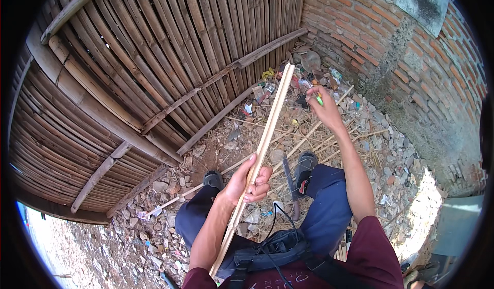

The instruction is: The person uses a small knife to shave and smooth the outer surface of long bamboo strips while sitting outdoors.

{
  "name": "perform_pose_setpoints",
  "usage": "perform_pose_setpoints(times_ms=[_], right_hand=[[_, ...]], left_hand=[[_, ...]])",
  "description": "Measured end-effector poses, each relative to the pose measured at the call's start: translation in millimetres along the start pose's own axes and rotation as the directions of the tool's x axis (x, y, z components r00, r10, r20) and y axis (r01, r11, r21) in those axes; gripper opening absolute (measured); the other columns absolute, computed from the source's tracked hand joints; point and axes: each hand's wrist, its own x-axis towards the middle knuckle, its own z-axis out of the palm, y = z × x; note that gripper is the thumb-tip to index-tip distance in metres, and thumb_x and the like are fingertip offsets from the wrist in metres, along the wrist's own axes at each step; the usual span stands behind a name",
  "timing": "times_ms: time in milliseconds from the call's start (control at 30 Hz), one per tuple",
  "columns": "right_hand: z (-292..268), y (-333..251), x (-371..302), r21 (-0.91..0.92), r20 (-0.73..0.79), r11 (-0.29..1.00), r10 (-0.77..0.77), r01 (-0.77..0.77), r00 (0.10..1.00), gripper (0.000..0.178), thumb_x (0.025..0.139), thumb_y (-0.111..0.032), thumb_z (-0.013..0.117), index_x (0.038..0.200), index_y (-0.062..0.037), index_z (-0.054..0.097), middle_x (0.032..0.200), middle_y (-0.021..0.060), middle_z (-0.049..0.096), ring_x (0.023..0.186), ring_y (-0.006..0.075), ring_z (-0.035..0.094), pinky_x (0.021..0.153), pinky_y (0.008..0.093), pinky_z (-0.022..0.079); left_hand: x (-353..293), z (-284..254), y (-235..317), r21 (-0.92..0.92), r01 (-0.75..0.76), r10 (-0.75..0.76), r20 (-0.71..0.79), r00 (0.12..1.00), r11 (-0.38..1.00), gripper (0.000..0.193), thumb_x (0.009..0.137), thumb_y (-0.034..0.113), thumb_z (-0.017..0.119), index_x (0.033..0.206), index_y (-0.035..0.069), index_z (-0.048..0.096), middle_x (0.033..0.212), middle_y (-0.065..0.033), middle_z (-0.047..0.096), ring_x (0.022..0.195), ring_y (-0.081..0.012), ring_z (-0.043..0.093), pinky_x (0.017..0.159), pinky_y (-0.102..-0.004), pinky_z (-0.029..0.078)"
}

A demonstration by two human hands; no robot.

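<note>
My left hand [248, 182] is wrapped round a bundle of long, pale split-bamboo strips [275, 111], which slants from beside my left forearm up toward the rubble. To the right of the strips' far end, my right hand [323, 106] pinches a small slim thing with a green part [319, 100], perhaps a marker; its exact kind does not show. The right fingertips are apart from the strips. Between my shoes lies a long dark blade with a handle [290, 186], like a machete.
A bamboo-slat wall [154, 47] rises on the left, and a brick wall [355, 26] stands on the right. Stones and litter [329, 80] cover the ground, with loose bamboo strips [309, 133] near my right shoe [307, 165]. A black strap bag [272, 253] lies against my waist.
</note>
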Motion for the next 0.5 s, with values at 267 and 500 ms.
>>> perform_pose_setpoints(times_ms=[267,500], right_hand=[[23,-50,-45,-0.070,0.041,0.914,-0.398,0.400,0.916,0.019,0.090,-0.002,0.056,0.099,-0.0009,0.072,0.086,0.0209,0.076,0.080,0.0364,0.076,0.074,0.0466,0.054],[62,-57,-74,-0.193,0.203,0.846,-0.461,0.497,0.864,0.012,0.082,-0.004,0.060,0.086,0.0010,0.070,0.078,0.0201,0.071,0.075,0.0428,0.071,0.070,0.0507,0.055]], left_hand=[[3,5,2,0.135,-0.014,0.030,-0.122,0.992,0.991,0.065,0.109,0.076,0.032,0.086,0.016,0.038,0.054,0.0069,0.029,0.037,-0.0042,0.027,0.032,-0.0213,0.020],[-4,4,9,0.329,-0.013,0.088,-0.214,0.973,0.944,0.038,0.111,0.046,0.047,0.088,0.018,0.038,0.057,0.0061,0.032,0.041,-0.0048,0.030,0.037,-0.0234,0.018]])
